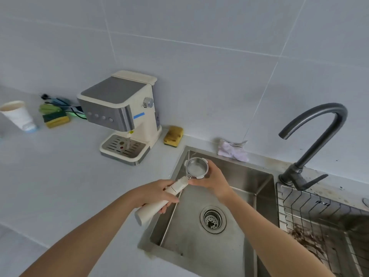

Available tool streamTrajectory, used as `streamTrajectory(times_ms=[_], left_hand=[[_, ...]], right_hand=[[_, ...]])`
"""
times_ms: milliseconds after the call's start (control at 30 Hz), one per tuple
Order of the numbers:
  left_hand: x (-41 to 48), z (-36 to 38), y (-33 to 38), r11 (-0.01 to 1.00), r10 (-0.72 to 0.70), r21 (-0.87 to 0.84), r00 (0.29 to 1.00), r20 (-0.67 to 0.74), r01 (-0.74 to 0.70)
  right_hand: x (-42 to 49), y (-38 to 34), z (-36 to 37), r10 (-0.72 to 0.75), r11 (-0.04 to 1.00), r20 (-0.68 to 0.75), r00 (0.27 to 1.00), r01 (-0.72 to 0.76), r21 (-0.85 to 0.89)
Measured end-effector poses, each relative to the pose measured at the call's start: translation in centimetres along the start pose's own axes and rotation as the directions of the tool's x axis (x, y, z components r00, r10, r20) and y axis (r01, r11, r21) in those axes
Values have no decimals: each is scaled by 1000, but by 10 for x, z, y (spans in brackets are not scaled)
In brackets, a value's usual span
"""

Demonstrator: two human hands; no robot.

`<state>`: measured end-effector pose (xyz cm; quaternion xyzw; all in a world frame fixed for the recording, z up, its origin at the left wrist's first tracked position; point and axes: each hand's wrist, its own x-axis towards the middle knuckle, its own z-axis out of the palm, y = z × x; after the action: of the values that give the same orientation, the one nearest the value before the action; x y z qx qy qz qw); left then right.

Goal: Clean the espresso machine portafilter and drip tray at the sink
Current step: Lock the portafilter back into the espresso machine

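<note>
Left hand (157, 193) grips the portafilter (179, 185) handle, right hand (214, 179) cups its head; tipped, its basket (196, 168) could fall into the sink (249, 177) at five o'clock.

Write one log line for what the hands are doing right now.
left hand: holds portafilter handle | right hand: holds its metal head | portafilter: over sink | drip tray: on espresso machine | faucet: no water seen

Bright, flat, cool light, only faint soft shadows, dull sheen on the steel sink (245, 176) at 5 o'clock, wall tiles (199, 47) bowed by wide-angle distortion, cup (18, 114) at 9 o'clock smeared soft.
</note>
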<state>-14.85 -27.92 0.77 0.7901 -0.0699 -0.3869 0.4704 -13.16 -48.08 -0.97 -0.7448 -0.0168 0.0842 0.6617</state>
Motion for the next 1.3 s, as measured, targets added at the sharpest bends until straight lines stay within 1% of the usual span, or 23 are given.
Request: streamTrajectory(times_ms=[133,267,433,567,700,833,933,1167,1233,1267,1300], left_hand=[[-34,-36,-27,992,18,122,998,-54,-12],[-68,-78,-62,945,26,326,993,-114,13],[-107,-136,-102,841,43,536,980,-195,70],[-130,-176,-126,774,37,617,963,-268,142],[-133,-206,-143,653,48,722,939,-340,228],[-121,-234,-161,612,105,746,908,-406,263],[-110,-260,-174,622,99,726,890,-445,294],[-78,-317,-185,593,102,751,899,-427,289],[-66,-328,-187,592,104,756,905,-413,278],[-60,-333,-189,589,106,762,909,-404,270],[-54,-338,-191,584,109,769,913,-392,260]], right_hand=[[-2,-7,50,-16,1000,-63,998,16,-1],[2,-13,111,-14,1000,-127,992,13,-9],[12,-22,193,-19,1000,-183,983,15,-22],[22,-30,242,-8,1000,-189,982,2,-29],[38,-33,277,-1,998,-190,982,-11,-64],[68,-32,295,28,990,-162,986,-50,-133],[97,-35,305,52,976,-88,995,-69,-205],[133,-58,302,107,938,30,994,-92,-333],[134,-77,296,104,894,-7,995,-97,-438],[134,-88,294,72,865,-44,996,-84,-494],[134,-99,292,8,837,-83,997,-52,-545]])
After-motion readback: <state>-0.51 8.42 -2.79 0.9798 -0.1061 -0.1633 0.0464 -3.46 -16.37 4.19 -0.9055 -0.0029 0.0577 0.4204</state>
